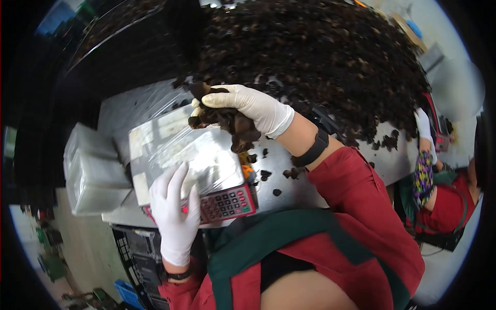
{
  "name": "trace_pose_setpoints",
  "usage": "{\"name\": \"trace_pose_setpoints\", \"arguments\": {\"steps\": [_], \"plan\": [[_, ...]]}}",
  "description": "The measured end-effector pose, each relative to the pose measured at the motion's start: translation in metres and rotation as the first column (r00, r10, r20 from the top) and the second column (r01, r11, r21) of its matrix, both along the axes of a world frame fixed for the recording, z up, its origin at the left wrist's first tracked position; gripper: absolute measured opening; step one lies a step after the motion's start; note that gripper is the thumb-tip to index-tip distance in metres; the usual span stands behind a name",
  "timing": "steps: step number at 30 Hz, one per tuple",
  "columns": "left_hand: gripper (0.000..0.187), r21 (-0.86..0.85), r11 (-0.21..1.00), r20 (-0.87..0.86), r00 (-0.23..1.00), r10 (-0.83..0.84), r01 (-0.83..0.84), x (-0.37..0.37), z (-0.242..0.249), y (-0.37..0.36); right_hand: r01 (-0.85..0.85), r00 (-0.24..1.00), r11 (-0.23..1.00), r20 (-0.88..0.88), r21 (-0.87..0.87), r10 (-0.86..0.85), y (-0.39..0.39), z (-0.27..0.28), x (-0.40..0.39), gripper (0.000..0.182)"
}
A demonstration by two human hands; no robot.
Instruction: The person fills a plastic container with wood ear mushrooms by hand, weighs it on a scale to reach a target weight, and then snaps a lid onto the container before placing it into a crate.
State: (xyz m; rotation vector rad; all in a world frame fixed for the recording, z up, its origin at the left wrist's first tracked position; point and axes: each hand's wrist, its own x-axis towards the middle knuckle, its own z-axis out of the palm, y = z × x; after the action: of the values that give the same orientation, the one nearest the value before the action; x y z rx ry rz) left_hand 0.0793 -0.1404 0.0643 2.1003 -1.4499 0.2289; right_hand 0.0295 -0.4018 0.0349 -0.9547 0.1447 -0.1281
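Note:
My right hand (248,106), in a white glove, is closed around a handful of dark brown wood ear mushrooms (235,124). It holds them over the right side of a scale with a shiny, clear-film-covered platform (160,139). My left hand (175,212), gloved too, is spread over the front left of the scale, with the fingers pointing up the platform and nothing in them. Beside its thumb is the scale's red-edged keypad (226,204). Several small mushroom scraps (265,175) lie on the metal table right of the scale.
A large heap of wood ear mushrooms (320,57) covers the back of the metal table (294,199). Stacked clear plastic boxes (95,173) stand left of the scale. A black crate (147,258) is below the table edge. At right, a co-worker's gloved hand (422,124) is near the heap.

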Motion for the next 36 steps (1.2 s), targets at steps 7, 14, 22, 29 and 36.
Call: {"name": "trace_pose_setpoints", "arguments": {"steps": [7,14,22,29,36], "plan": [[0.063,-0.237,0.97,0.14,0.986,0.088,-0.053,0.005,-0.01,-0.02,-0.233,0.972,0.97,-0.025,-0.066,0.232,0.059,0.007,0.04,0.032],[0.054,-0.208,0.974,0.26,0.956,0.138,-0.084,0.027,-0.026,-0.025,-0.146,0.988,0.957,-0.083,-0.252,0.129,0.066,-0.003,0.041,0.031],[0.034,-0.17,0.97,-0.147,0.978,0.149,-0.174,0.027,-0.038,-0.001,-0.079,0.991,0.562,-0.004,-0.823,0.134,0.049,0.003,0.024,0.05],[0.031,-0.255,0.945,-0.306,0.944,0.124,-0.207,0.029,-0.034,0.004,0.172,0.964,0.417,0.239,-0.892,0.113,0.038,0.015,0.012,0.029],[0.028,-0.245,0.938,-0.282,0.944,0.171,-0.244,0.04,-0.035,0.008,0.219,0.925,0.216,0.273,-0.951,0.264,0.041,-0.002,0.008,0.032]]}}
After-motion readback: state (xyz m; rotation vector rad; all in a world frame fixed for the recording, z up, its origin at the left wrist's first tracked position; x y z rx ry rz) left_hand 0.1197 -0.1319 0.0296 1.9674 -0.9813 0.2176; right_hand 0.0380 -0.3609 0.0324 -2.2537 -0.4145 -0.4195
